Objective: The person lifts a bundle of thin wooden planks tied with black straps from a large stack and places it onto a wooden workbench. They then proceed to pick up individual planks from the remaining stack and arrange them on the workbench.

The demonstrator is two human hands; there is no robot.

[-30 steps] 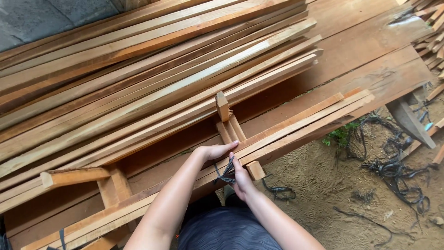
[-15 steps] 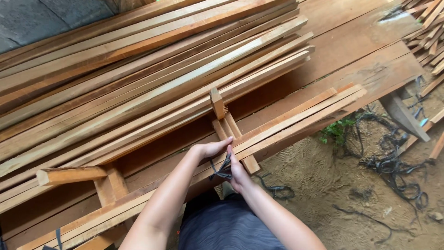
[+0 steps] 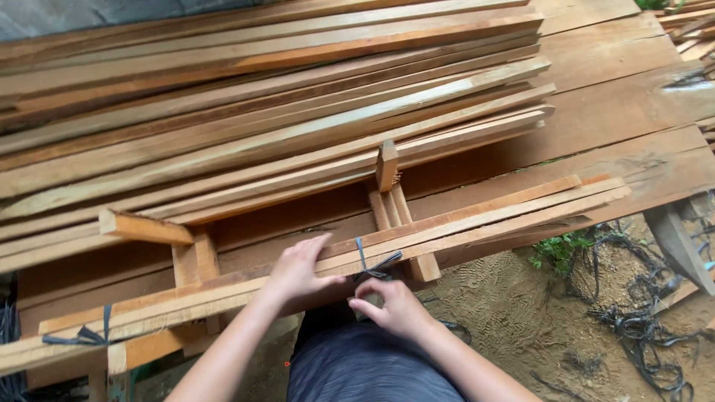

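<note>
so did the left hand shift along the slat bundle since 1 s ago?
Yes. The left hand was against the dark strap with the right hand; now it lies flat on the slat bundle, left of it.

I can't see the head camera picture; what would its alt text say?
Two bare hands, left hand and right hand, work a dark strap around a bundle of thin wooden slats on a plank bench. A big slat pile lies behind.

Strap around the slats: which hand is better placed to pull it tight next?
Probably the right hand: its fingers are at the strap ends, just below the knot. The left hand lies flat on the slats beside the strap, better suited to steadying them.
</note>
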